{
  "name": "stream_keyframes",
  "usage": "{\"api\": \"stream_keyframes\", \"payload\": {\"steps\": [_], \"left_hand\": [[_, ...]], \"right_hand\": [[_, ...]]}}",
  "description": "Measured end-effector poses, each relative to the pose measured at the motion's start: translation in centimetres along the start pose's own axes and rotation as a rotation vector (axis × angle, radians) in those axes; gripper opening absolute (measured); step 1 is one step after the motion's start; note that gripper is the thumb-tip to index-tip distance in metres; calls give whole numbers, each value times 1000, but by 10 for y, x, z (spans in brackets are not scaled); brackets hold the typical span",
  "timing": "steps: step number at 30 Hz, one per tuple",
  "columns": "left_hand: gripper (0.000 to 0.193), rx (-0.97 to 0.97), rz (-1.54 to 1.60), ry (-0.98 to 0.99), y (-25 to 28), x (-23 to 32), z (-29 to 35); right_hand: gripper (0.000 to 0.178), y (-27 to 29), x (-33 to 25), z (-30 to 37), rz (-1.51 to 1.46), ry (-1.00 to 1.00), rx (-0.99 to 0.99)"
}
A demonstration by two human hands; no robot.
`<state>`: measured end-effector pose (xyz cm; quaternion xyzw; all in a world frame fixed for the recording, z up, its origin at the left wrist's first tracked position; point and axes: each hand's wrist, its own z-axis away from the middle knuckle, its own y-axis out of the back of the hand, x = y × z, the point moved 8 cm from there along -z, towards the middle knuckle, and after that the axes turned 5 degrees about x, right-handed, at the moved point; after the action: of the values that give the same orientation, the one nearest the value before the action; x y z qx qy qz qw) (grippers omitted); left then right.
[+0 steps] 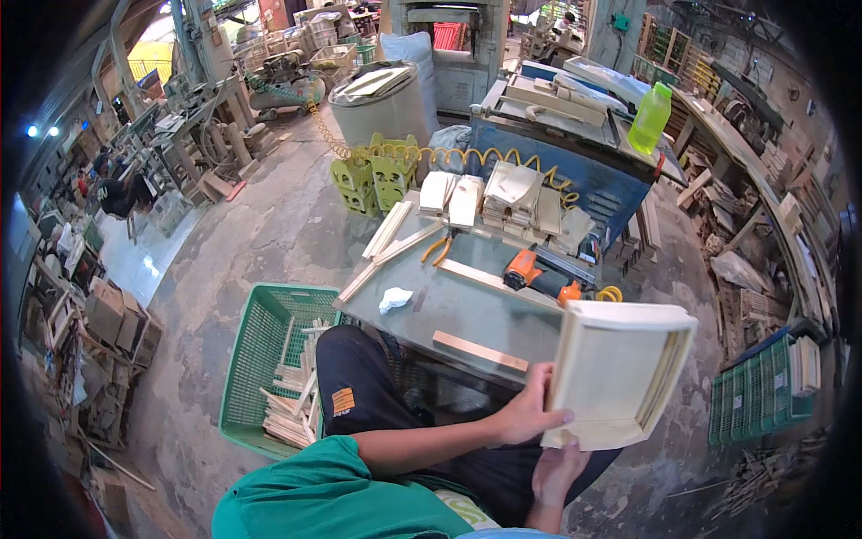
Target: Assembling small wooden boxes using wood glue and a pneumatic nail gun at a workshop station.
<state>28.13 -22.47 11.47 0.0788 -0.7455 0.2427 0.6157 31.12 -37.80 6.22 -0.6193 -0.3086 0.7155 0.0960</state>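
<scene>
A shallow pale wooden box (612, 373) is held up, tilted, to the right of the worktable's near edge, its open side showing. My left hand (528, 411) grips its left side, thumb across the lower front corner. From below, my right hand (558, 471) holds the bottom edge; some of its fingers are hidden. Close by on the table (404, 319) lies a loose wooden strip (479, 351). An orange and black nail gun (541, 274) rests behind the box, with a yellow coiled hose running from it. Orange-handled pliers (438, 251) lie farther left.
Stacks of wooden panels (512, 193) line the table's far side. A green plastic basket (241, 382) of wood strips stands left of my legs. Beyond the table are a blue cabinet (548, 148) and a lime-green bottle (649, 119). Another crate (754, 395) sits at right.
</scene>
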Motion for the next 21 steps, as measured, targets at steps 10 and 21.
{"api": "stream_keyframes", "payload": {"steps": [10, 21], "left_hand": [[43, -559, -661, -291, -105, -29, -37], [45, -939, -1497, -185, -214, -131, -83]], "right_hand": [[39, 208, -187, 42, -190, 387, 710], [38, 175, -438, 409, 350, 1348, 1443]]}}
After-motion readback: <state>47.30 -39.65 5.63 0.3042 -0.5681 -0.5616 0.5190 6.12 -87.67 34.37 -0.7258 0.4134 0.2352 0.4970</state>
